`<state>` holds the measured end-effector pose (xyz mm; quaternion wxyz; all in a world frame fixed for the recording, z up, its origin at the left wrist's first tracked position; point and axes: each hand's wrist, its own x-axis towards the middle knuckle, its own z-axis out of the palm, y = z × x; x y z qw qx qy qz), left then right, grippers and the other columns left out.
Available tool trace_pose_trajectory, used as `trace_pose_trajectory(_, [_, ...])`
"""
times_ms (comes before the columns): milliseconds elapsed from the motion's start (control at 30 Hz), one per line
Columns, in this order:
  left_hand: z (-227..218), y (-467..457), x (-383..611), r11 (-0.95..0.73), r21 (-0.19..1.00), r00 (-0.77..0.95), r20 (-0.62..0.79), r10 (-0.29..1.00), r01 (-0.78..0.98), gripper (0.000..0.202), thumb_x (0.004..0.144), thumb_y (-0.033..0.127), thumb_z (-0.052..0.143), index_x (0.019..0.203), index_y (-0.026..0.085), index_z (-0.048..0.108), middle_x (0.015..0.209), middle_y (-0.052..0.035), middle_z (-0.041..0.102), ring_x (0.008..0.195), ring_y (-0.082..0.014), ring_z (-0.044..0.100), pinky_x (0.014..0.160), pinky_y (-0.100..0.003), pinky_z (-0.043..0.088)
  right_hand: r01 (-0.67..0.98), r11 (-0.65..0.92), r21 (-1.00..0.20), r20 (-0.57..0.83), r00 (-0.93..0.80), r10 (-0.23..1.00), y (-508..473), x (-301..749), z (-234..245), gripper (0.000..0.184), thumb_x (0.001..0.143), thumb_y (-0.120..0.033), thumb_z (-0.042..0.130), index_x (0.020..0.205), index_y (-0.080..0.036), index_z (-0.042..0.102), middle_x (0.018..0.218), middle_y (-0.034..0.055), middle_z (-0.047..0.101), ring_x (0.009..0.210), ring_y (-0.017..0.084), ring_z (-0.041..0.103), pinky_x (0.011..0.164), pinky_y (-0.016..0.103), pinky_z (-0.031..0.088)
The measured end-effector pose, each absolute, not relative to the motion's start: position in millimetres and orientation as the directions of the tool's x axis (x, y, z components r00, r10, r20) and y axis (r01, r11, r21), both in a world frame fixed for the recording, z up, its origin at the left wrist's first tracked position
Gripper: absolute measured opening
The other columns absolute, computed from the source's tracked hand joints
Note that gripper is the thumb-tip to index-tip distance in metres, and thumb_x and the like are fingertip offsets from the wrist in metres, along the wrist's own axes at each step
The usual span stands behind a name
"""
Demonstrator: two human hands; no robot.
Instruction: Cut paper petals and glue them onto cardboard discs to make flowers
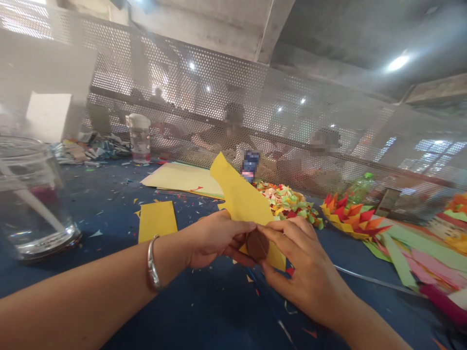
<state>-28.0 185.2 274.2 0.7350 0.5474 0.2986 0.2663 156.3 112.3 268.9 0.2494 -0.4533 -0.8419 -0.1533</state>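
The left hand [213, 238] is holding low over the blue table [204, 311], forearm level and wrist bent inward, its fingers pinching the bottom edge of a yellow paper [241, 197] that is standing up above them. The right hand [302, 267], palm down, is pressing a brown disc [257, 244] between thumb and fingertips against that paper, right where both hands are meeting

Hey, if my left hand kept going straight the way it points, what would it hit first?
Probably your right hand: the left hand points rightward, and the two almost meet at the brown disc and yellow paper both hold. Depth is hard to judge.
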Motion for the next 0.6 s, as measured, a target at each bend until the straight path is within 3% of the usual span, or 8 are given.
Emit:
trace_pose_trajectory(367, [274.7, 185.2, -28.9, 0.262, 0.964, 0.682, -0.171, 0.711, -0.032, 0.022, 0.083, 0.028, 0.061, 0.095, 0.011, 0.07, 0.087, -0.0123, 0.074, 0.07, -0.0208, 0.069, 0.068, -0.036, 0.056, 0.827, 0.563, 0.006, 0.557, -0.47, 0.684, 112.3, 154.5, 269.4, 0.046, 0.079, -0.015, 0.064, 0.125, -0.011, 0.061, 0.107, 0.0117, 0.061, 0.1, 0.028, 0.049, 0.088, 0.046, 0.043])
trace_pose_trajectory(600, [275.8, 181.2, -30.9, 0.217, 0.975, 0.684, -0.129, 0.718, -0.043, 0.02, 0.078, 0.03, 0.065, 0.089, 0.014, 0.073, 0.087, -0.0102, 0.075, 0.074, -0.0212, 0.069, 0.067, -0.033, 0.057, 0.828, 0.561, -0.01, 0.564, -0.458, 0.687, 112.2, 154.8, 269.4, 0.043, 0.08, -0.016, 0.062, 0.123, -0.011, 0.062, 0.108, 0.012, 0.061, 0.101, 0.029, 0.049, 0.09, 0.047, 0.042])
